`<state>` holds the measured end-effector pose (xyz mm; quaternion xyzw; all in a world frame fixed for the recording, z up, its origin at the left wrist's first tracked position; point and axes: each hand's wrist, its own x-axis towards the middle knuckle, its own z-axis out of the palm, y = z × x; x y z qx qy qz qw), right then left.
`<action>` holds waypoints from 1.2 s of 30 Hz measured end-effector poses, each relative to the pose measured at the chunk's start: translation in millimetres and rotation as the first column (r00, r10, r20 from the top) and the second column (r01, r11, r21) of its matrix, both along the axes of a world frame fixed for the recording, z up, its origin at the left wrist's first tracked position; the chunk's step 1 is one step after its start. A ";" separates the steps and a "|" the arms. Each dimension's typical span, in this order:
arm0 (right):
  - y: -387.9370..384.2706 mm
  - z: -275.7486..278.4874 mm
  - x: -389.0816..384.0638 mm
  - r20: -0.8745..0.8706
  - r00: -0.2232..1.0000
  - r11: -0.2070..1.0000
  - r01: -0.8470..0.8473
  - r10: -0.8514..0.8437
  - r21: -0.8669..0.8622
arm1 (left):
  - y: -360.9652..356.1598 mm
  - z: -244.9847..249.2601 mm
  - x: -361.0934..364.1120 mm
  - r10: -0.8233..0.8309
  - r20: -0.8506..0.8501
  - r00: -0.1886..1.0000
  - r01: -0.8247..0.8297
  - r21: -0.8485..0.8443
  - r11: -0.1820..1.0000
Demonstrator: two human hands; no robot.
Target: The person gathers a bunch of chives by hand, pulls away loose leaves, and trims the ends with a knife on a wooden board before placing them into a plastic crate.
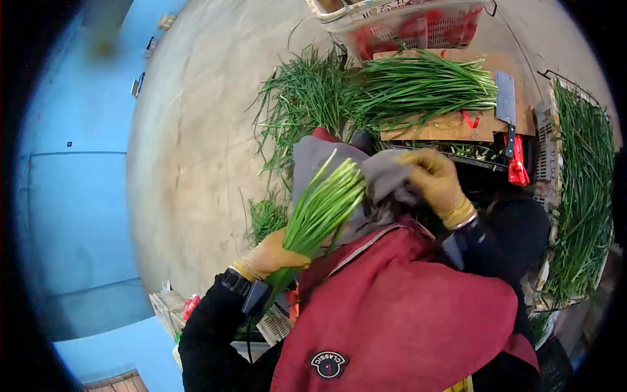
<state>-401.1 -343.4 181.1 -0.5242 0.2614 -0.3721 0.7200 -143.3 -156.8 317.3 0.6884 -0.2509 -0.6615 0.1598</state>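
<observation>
My left hand (274,255), in a yellowish glove, is closed around a bunch of green chives (323,206). The pale cut ends point up and away from me, and the leaves trail down past my wrist. A grey cloth (385,173) lies over my lap behind the bunch. My right hand (441,186), gloved too, pinches a raised fold of that cloth; its fingertips are slightly blurred. Beyond my hands, a large pile of chives (424,85) lies on a cardboard sheet (450,127). A cleaver (505,98) rests at the sheet's right side.
Red strips (518,163) hang below the cleaver handle. To the right stands a long crate (545,150) filled with chives. A red-and-white basket (418,32) is at the back. Loose chives (304,91) are heaped on the concrete floor (196,163), left of the cardboard.
</observation>
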 end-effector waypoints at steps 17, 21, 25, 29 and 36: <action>1.2 -143.8 2.0 -0.199 0.979 0.963 0.013 0.042 0.271 | 22.0 -17.7 19.2 0.004 -0.068 0.998 -0.006 -0.022 1.000; -20.0 -30.9 -10.7 0.178 0.981 0.909 -0.139 0.074 0.393 | 15.2 -14.5 15.2 0.083 -0.157 0.984 -0.079 0.030 0.996; 9.9 28.7 25.6 0.077 0.811 0.814 -0.570 0.579 -0.112 | 19.0 -30.3 5.9 0.212 -0.212 0.954 -0.192 0.113 0.975; 16.8 -11.8 68.4 -0.108 0.916 0.710 -0.369 0.386 -0.599 | 21.2 -40.6 -1.9 0.288 -0.313 0.905 -0.274 0.089 0.958; 13.9 -134.1 43.4 -0.441 0.875 0.965 -0.254 0.200 -0.067 | 44.4 -57.5 6.9 0.250 -0.296 0.922 -0.261 0.001 0.965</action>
